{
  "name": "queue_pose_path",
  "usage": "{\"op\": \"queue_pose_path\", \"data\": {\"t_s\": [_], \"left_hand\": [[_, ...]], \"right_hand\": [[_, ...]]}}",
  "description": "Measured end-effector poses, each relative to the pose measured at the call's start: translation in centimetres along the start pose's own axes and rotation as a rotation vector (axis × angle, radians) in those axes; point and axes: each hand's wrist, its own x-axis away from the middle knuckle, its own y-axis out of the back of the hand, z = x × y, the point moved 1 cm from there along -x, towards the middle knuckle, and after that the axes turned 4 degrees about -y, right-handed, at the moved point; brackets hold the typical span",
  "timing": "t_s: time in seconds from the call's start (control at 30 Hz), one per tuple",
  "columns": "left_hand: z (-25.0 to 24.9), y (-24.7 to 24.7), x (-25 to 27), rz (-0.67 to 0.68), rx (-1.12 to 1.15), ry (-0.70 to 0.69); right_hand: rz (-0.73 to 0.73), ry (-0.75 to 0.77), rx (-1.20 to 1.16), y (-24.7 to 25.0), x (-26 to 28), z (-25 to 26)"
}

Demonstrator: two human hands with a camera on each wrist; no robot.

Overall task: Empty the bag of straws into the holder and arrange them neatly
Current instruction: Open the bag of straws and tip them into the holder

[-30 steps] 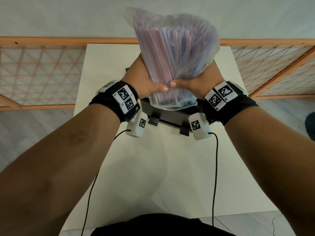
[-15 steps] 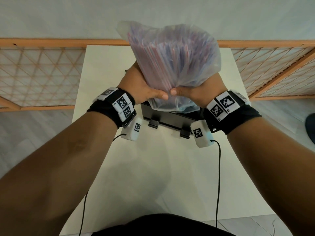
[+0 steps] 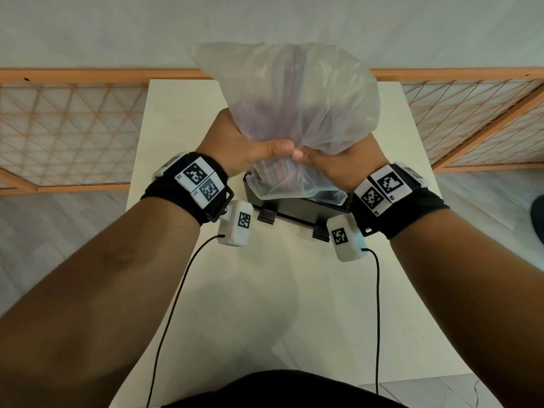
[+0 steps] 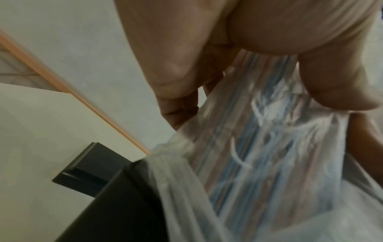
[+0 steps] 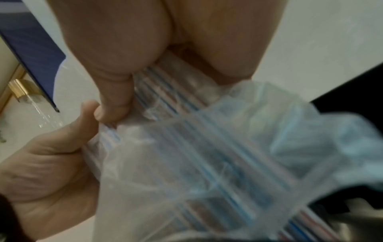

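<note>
A clear plastic bag [image 3: 294, 104] hangs upside down over the black holder [image 3: 297, 207] in the head view. My left hand [image 3: 247, 148] and right hand [image 3: 338, 157] grip the bag's neck from both sides, thumbs meeting in front. Striped straws [image 4: 244, 147] slide down inside the bag's mouth into the holder [image 4: 116, 196]. The upper bag looks slack and mostly see-through. In the right wrist view the straws [image 5: 186, 147] run through the plastic under my right thumb, blurred. The holder's inside is hidden by the bag.
The holder stands on a pale table [image 3: 279, 290] with two black clips on its near side. An orange wooden lattice rail [image 3: 70, 128] runs behind and beside the table. Wrist camera cables hang over the tabletop.
The bag has sunk lower toward the holder and its top has gone slack and pale as the straws slid down. Both hands came down with it.
</note>
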Motion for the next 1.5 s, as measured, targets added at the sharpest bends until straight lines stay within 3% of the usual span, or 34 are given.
{"op": "queue_pose_path", "data": {"t_s": [0.1, 0.33, 0.6, 0.7, 0.87, 1.13, 1.4, 1.5], "left_hand": [[-0.1, -0.2, -0.2, 0.001, 0.097, 0.0], [0.6, -1.8, -0.5, 0.127, 0.24, 0.117], [-0.6, -1.1, -0.5, 0.088, 0.291, 0.112], [-1.5, -0.4, -0.5, -0.027, 0.369, 0.048], [-4.4, 0.6, -0.9, -0.128, 0.494, -0.004], [-7.5, 2.2, -1.5, -0.284, 0.528, -0.063], [-9.2, 2.2, -0.1, -0.269, 0.388, -0.061], [-9.6, 2.4, 0.2, -0.245, 0.282, -0.141]], "right_hand": [[-0.011, 0.016, -0.046, 0.2, -0.2, -0.1], [0.138, 0.031, -0.093, -1.3, -0.7, -0.7], [0.106, -0.027, -0.149, -0.5, -0.5, -0.2], [0.078, -0.068, -0.217, 0.9, 0.1, 0.1], [-0.037, 0.103, -0.347, 3.3, 0.2, 2.7], [-0.206, 0.274, -0.274, 5.4, -1.4, 5.4], [-0.281, 0.412, -0.311, 6.4, -0.8, 7.4], [-0.329, 0.465, -0.279, 7.1, -0.2, 8.2]]}}
